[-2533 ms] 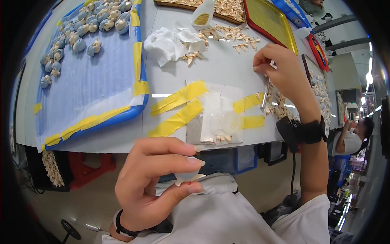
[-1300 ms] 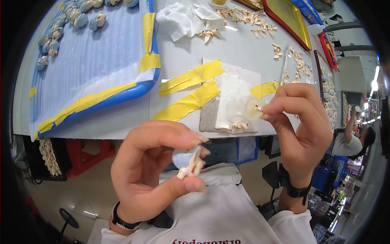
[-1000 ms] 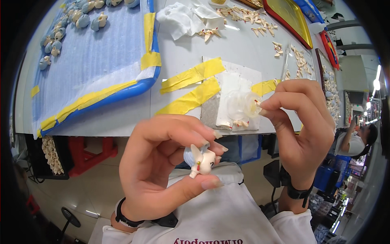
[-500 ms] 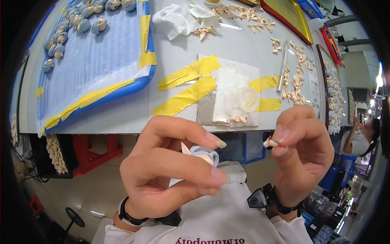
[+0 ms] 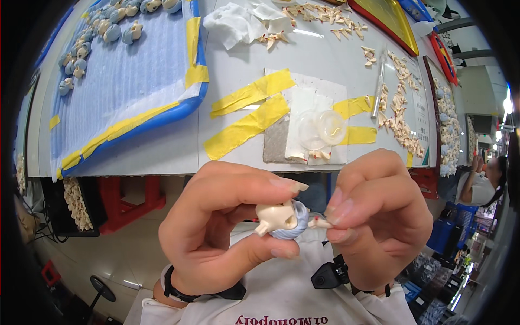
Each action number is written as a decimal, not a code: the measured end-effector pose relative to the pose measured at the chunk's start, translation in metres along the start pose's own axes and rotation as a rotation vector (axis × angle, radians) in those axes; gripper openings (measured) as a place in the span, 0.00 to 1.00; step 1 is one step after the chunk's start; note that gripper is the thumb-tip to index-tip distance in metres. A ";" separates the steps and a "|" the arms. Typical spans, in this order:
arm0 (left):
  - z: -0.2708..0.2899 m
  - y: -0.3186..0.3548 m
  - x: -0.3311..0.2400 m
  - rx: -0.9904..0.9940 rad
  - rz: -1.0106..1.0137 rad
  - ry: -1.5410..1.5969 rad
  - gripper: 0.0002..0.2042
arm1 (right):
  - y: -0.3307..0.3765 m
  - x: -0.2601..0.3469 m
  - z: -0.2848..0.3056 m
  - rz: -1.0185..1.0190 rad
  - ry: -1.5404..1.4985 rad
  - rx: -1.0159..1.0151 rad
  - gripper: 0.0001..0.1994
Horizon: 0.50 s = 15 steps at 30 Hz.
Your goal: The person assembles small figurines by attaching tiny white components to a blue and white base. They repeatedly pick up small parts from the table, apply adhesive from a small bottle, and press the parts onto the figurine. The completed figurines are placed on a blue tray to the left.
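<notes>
Between thumb and fingers, my left hand (image 5: 216,216) grips a small figurine part (image 5: 281,218), cream-coloured with a blue, ridged, hair-like side and a hole showing in it. My right hand (image 5: 379,203) pinches a tiny cream piece (image 5: 318,221) with a red spot. That piece is right beside the blue side of the figurine part; whether they touch I cannot tell. Both hands are held up in front of the table's near edge. Beyond them, two clear round dishes (image 5: 328,129) rest on a white pad taped to the table.
A blue tray (image 5: 135,135) lined with foam carries several blue-and-cream parts at the left. Tiny cream pieces (image 5: 400,111) lie scattered at the right by a clear strip (image 5: 379,84). A white cloth (image 5: 233,26) and a yellow-and-red tray (image 5: 387,21) are farther back. Another person sits far right.
My right hand has moved left, bringing the tiny piece up to the figurine part. My left hand has turned the figurine part, so its cream side and hole now show.
</notes>
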State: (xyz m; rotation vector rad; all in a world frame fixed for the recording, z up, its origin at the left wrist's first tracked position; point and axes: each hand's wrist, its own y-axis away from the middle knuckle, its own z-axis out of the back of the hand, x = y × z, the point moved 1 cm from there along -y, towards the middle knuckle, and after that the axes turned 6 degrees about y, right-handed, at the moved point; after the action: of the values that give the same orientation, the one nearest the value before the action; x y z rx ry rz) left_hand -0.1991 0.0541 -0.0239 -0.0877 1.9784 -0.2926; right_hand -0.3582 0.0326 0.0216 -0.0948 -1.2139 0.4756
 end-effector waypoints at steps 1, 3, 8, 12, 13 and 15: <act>0.001 0.000 -0.001 0.018 -0.022 -0.041 0.25 | 0.000 0.000 -0.002 0.014 0.012 0.009 0.06; 0.006 0.000 -0.003 0.079 -0.059 -0.129 0.25 | -0.001 0.000 -0.002 0.086 0.115 0.034 0.07; 0.005 0.001 -0.008 0.083 -0.041 -0.176 0.24 | -0.007 0.008 0.003 0.244 0.413 0.033 0.11; 0.006 0.006 -0.012 0.054 -0.007 -0.266 0.22 | -0.010 0.004 0.003 0.299 0.409 0.095 0.12; 0.005 0.005 -0.012 0.065 -0.011 -0.288 0.22 | -0.010 0.003 0.005 0.296 0.422 0.107 0.11; 0.003 0.002 -0.012 0.088 -0.026 -0.336 0.21 | -0.009 0.005 0.011 0.259 0.403 0.162 0.12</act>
State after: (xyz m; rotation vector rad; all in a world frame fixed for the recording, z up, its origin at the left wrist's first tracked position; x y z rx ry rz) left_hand -0.1910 0.0581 -0.0150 -0.0992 1.6301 -0.3566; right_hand -0.3646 0.0240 0.0329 -0.2010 -0.7669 0.7403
